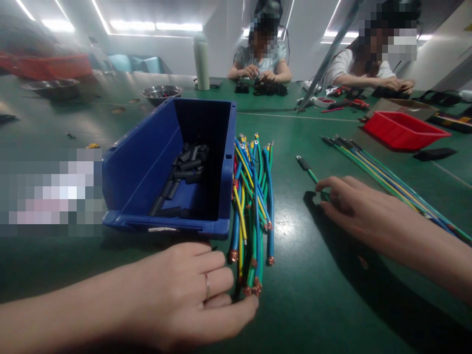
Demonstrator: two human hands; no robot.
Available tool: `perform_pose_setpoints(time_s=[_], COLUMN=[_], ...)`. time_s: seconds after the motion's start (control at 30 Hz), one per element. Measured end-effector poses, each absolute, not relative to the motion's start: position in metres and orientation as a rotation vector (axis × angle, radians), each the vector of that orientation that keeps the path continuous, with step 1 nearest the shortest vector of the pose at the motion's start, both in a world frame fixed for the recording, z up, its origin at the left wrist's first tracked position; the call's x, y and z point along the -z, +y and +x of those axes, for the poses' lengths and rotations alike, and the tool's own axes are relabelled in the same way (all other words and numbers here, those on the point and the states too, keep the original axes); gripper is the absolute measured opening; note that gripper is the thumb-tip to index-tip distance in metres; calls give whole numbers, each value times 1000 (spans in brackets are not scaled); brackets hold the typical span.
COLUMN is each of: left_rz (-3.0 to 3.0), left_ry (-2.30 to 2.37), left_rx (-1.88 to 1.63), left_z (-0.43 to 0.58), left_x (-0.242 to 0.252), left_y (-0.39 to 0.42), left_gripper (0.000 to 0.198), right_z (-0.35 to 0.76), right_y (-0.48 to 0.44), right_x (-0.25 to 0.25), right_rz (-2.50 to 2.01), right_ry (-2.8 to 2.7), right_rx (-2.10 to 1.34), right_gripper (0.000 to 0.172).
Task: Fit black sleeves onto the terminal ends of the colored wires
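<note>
My right hand (pixel 346 204) pinches a green wire (pixel 312 176) with a black sleeve and a metal ring lug at its far end. My left hand (pixel 199 290) is low over the table, its fingers loosely bent and the thumb apart from them. The thumb tip is at the bare copper ends of a bundle of blue, green and yellow wires (pixel 254 206). Ring lugs show at the bundle's far end. Left of the bundle stands a blue bin (pixel 169 226), with short black sleeves (pixel 190 164) inside.
More sleeved wires (pixel 383 172) lie at the right, partly behind my right forearm. Beyond them are a red tray (pixel 405 130) and a cardboard box (pixel 400 105). A metal bowl (pixel 162 93) and a pale green bottle (pixel 201 64) stand farther back. Two people work across the table.
</note>
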State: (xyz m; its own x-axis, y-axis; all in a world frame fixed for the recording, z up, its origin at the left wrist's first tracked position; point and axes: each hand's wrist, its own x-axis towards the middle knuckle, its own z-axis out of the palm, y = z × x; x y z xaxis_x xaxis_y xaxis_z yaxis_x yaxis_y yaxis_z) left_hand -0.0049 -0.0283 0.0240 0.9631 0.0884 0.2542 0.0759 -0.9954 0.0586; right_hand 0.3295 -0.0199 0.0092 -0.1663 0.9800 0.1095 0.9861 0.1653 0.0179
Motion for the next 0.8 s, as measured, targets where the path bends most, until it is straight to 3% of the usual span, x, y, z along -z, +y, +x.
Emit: perform_pose_setpoints(time_s=[0.17, 0.27, 0.43, 0.6, 0.8], left_rz=[3052, 3053, 3070, 3075, 3068], left_ry=[133, 132, 114, 148, 131], left_rx=[-397, -401, -358, -403, -383], left_z=[-6, -6, -4, -4, -3], left_x=[-22, -23, -27, -25, -27], left_y=[-28, -28, -27, -28, -26], left_gripper=[30, 31, 29, 28, 32], right_z=[328, 330, 325, 324, 330], right_y=[-33, -32, -23, -17, -14], right_x=[-24, -27, -24, -23, -24], right_rz=[-2134, -2097, -2409, -2520, -2553], right_ry=[-2425, -2440, -2388, -2294, -2223], right_rx=[-193, -128, 4, 157, 283], right_gripper=[40, 42, 25, 19, 26])
